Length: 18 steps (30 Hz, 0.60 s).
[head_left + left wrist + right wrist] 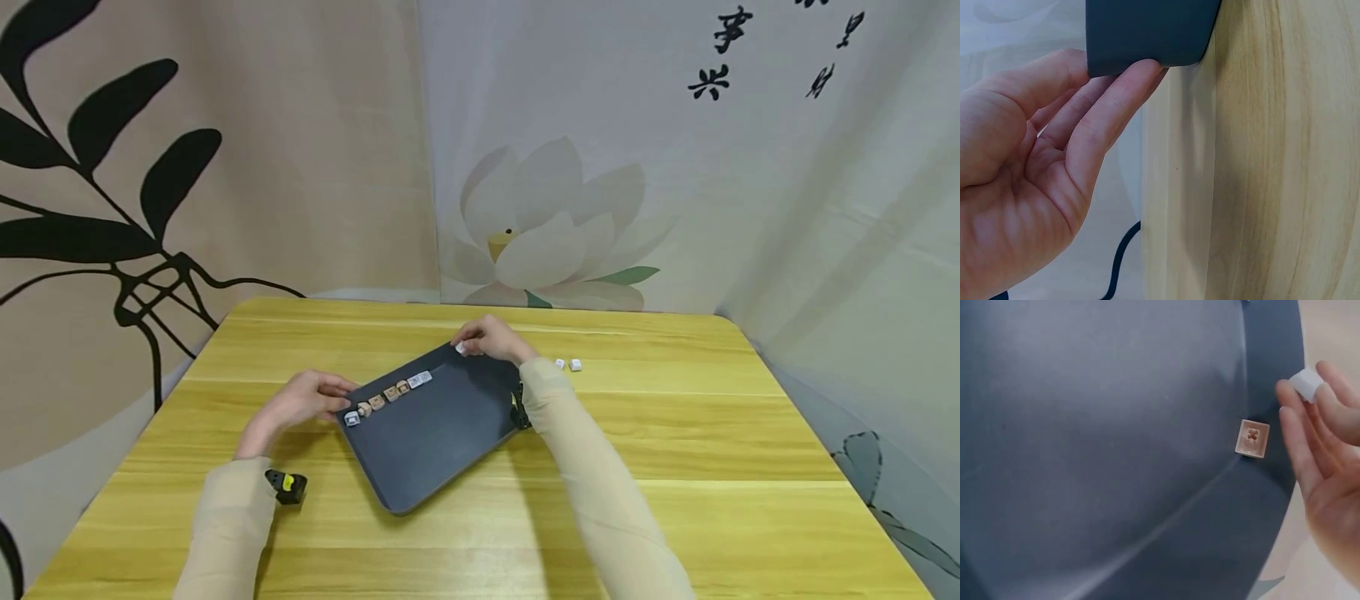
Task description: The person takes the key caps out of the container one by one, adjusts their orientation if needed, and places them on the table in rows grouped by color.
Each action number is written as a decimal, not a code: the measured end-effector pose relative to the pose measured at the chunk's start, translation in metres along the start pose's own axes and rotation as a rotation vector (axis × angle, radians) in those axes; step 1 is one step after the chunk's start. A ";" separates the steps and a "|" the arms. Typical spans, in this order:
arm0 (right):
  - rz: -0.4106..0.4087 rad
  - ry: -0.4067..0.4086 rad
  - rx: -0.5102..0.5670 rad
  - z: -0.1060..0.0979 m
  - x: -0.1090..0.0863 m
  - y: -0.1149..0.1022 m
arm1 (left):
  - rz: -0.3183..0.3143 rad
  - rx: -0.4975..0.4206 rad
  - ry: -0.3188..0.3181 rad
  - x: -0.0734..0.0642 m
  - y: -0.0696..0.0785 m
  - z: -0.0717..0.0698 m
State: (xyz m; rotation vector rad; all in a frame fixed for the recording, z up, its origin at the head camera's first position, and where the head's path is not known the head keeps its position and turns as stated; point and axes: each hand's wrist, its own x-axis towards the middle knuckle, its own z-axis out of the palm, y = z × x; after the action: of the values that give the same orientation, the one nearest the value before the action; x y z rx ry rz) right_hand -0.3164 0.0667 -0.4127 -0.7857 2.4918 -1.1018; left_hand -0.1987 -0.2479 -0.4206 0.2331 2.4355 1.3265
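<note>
"What was held?"
"A white keycap [1305, 384] was pinched between fingertips of the right hand [491, 340]; the dark tray [438, 446] was clamped at its corner by the left hand's [306, 397] fingers."
"Beside the right fingertips?"
"A tan keycap [1259, 440] was noted."

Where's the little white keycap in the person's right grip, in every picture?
Head: just below the picture's middle, a touch left, the white keycap is in the right grip at the dark tray's far edge.
Left wrist: not in it.
Right wrist: upper right, the white keycap is between fingers at the tray's edge.
Shared landmark: the dark tray, showing only partly at the top in left wrist.
</note>
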 end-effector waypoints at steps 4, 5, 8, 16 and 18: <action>0.007 -0.005 0.038 -0.005 -0.002 0.001 | 0.001 -0.003 -0.001 0.001 -0.001 -0.001; 0.007 -0.006 0.045 -0.006 -0.003 0.001 | 0.000 -0.007 0.000 0.001 -0.001 -0.001; 0.003 0.002 0.071 -0.010 -0.006 0.002 | 0.005 -0.017 -0.001 0.001 -0.002 -0.001; -0.040 0.040 0.192 -0.019 -0.023 0.012 | 0.004 -0.005 0.004 0.000 -0.002 0.000; -0.040 0.054 0.218 -0.023 -0.028 0.015 | 0.003 0.002 0.006 0.000 -0.001 0.001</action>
State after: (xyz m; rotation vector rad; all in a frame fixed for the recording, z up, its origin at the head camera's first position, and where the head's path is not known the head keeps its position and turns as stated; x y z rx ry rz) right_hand -0.3101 0.1054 -0.4067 -0.7536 2.3550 -1.3975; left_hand -0.1982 -0.2479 -0.4222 0.2335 2.4422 1.3282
